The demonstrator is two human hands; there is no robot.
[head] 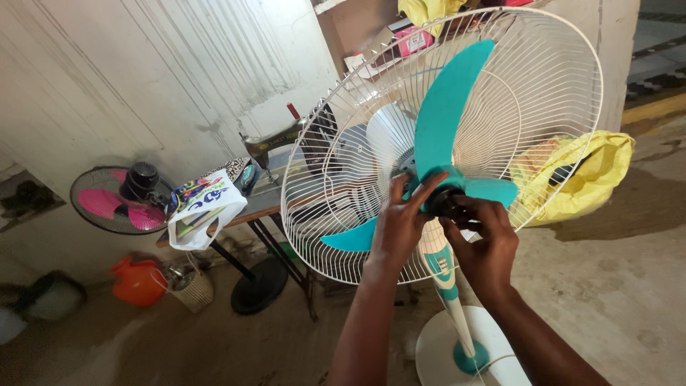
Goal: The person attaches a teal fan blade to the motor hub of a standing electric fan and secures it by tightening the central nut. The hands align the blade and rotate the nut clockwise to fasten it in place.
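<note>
While my left hand [401,218] grips the teal fan blade [444,118] and my right hand [480,236] pinches its hub cap [449,201], a slip could tip the pedestal fan [457,314].

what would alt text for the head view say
Two bare hands work at the hub of a teal fan blade inside a white wire guard: left hand on the blade, right hand at the dark centre cap.

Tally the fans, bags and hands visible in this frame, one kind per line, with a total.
Fans: 2, a white pedestal fan with teal blades and a dark fan with pink blades
Bags: 2, a white printed bag and a yellow bag
Hands: 2, left hand and right hand, both at the teal fan's hub
Total: 6
</note>
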